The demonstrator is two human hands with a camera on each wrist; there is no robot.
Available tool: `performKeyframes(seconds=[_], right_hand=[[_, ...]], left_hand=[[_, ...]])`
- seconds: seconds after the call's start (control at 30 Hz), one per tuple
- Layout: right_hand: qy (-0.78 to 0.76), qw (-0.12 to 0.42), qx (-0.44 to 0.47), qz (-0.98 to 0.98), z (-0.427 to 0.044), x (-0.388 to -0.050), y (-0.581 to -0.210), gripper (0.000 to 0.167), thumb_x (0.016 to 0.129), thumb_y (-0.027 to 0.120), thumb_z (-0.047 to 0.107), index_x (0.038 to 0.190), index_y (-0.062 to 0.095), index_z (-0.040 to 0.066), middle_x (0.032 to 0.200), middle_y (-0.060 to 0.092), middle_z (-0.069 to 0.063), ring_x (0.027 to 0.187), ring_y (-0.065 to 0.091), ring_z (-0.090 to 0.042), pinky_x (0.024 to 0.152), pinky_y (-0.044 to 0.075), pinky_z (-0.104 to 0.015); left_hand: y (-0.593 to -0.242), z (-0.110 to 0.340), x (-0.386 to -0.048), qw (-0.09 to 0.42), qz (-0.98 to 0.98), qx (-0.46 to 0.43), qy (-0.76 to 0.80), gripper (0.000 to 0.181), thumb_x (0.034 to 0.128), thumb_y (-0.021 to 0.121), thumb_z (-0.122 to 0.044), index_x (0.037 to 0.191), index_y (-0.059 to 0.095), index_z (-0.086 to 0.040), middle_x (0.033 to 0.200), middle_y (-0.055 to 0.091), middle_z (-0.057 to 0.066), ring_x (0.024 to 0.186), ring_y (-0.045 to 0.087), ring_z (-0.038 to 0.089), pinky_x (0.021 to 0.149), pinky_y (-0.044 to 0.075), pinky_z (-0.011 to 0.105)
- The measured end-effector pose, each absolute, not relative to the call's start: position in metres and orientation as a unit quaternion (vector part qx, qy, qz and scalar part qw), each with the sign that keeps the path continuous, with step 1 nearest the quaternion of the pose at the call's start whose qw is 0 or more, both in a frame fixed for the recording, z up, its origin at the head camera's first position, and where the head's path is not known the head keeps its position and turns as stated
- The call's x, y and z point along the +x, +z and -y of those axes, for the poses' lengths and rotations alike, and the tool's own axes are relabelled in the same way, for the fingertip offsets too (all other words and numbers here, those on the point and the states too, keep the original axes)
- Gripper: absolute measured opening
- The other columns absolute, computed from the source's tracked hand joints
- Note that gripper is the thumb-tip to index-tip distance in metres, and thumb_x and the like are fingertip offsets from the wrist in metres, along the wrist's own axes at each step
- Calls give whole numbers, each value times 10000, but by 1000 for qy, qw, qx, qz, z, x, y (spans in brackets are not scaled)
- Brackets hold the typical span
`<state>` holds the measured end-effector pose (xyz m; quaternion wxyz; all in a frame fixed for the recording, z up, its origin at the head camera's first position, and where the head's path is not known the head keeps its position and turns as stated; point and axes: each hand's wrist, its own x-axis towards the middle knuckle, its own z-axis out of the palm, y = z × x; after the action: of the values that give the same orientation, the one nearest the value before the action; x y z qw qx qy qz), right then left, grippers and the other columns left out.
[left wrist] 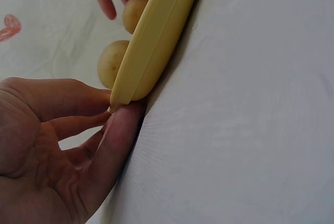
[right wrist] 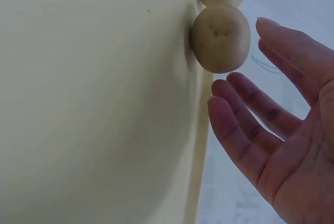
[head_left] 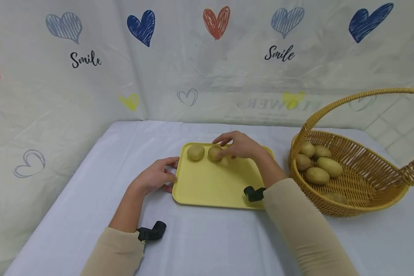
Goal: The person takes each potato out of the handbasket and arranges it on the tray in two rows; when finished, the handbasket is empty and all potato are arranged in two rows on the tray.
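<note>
While the left hand (head_left: 156,176) has thumb and fingers pinching the rim at the left edge of a yellow tray (head_left: 207,188), the right hand (head_left: 241,145) is up at the tray's far edge with its fingers spread loosely around a potato (head_left: 215,153). It's not gripping that one: the right wrist view shows a small gap between the fingertips and the skin. So yeah, one hand pinching the tray, one relaxed and holding nothing.

That potato sits on the tray along the far edge, left of the middle, and a second potato (head_left: 195,152) sits just beside it, right up in the far left corner. The tray itself lies flat around the middle of the bench (head_left: 207,241), closer to the far edge than the near one, on top of a white cloth (head_left: 100,180).

Over toward the right edge of the bench there's a wicker basket (head_left: 376,211) with a big arched handle (head_left: 362,94). I count six potatoes in it, five bunched at the left end and one lower down near the front wall. Behind the far edge hangs a pale backdrop (head_left: 179,69) printed with hearts and "Smile" lettering. Both sleeves are beige, fwiw.
</note>
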<state>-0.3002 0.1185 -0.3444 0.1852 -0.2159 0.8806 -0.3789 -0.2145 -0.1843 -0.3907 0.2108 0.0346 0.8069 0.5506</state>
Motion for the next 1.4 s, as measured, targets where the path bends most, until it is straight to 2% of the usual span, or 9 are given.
performKeyframes(seconds=[0.2,0.37,0.67,0.97,1.27,1.4], right_hand=[[-404,174,-230,-868,-127,-297,-333,446,919,773,174,1353,683,125,1379,642,-158,1279,611,-344,884,613,-478],[-404,177,-236,-866,-131,-294,-323,433,925,771,195,1347,686,152,1395,644,-144,1305,599,-317,910,612,-460],[-408,179,-245,-861,-138,-283,-309,429,940,762,242,1357,678,189,1389,653,-99,1238,664,-263,963,598,-470],[-399,169,-260,-863,-149,-273,-295,417,934,764,235,1342,684,201,1322,692,-73,1217,683,-261,924,610,-415],[-401,182,-251,-862,-164,-268,-285,389,944,756,233,1324,688,186,1295,711,-60,1170,702,-219,956,600,-484],[-399,192,-255,-860,-173,-270,-283,385,949,752,232,1323,689,162,1291,715,-59,1149,709,-210,949,607,-452]], left_hand=[[-389,184,-215,210,-808,37,549,772,879,585,74,1602,356,-71,1444,439,154,1027,594,270,742,663,412],[-388,183,-215,212,-808,40,549,775,882,579,76,1607,342,-62,1455,428,165,1007,590,261,744,663,409],[-389,183,-215,214,-810,33,545,782,882,586,76,1610,339,-68,1454,426,155,1019,596,261,745,662,401],[-389,184,-215,214,-813,32,541,778,885,583,75,1609,342,-77,1458,427,148,1039,595,272,750,661,405],[-390,185,-214,212,-812,33,542,775,883,580,74,1607,344,-69,1457,428,157,1037,598,272,756,661,401],[-390,184,-214,212,-811,40,544,775,885,580,73,1609,338,-63,1465,420,169,1045,585,273,750,661,401]])
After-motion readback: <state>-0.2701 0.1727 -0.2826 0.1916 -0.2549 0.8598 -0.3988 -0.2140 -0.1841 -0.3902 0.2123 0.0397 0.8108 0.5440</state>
